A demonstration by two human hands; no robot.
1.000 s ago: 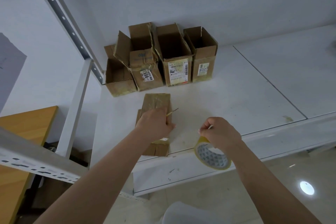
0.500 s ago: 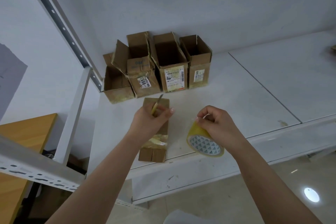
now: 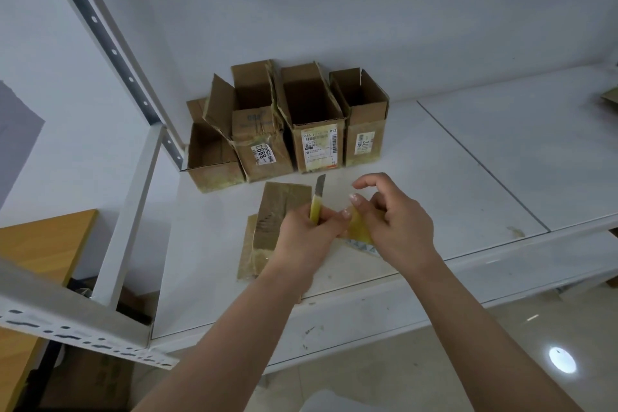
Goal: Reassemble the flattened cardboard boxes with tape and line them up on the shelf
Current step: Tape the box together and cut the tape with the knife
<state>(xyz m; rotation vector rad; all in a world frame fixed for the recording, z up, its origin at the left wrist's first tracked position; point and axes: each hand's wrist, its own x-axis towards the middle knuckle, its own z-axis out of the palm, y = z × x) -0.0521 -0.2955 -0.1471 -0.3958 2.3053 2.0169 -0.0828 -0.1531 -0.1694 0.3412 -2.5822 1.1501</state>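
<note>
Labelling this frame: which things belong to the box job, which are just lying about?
Job:
- flat box on the shelf
- four open boxes in a row at the back
- tape roll, held by right hand
- knife, gripped by left hand

Lying about:
- wooden table
- cardboard scrap, far right

A: Where is there room on the shelf (image 3: pixel 434 197)?

B: To the right of the standing boxes (image 3: pixel 294 130) the white surface lies bare, up to something brown at the far right edge (image 3: pixel 610 95).

A: And the back left?

B: Blocked. Four open boxes stand side by side against the wall, the leftmost beside the slanting perforated upright (image 3: pixel 110 53).

A: The front?

B: A flattened box (image 3: pixel 267 221) lies near the front edge, partly under the hands (image 3: pixel 307 237). A knife blade (image 3: pixel 319 186) sticks up from the left one, pointing at the boxes. Only a narrow bare strip separates the flat box from the row.
</note>
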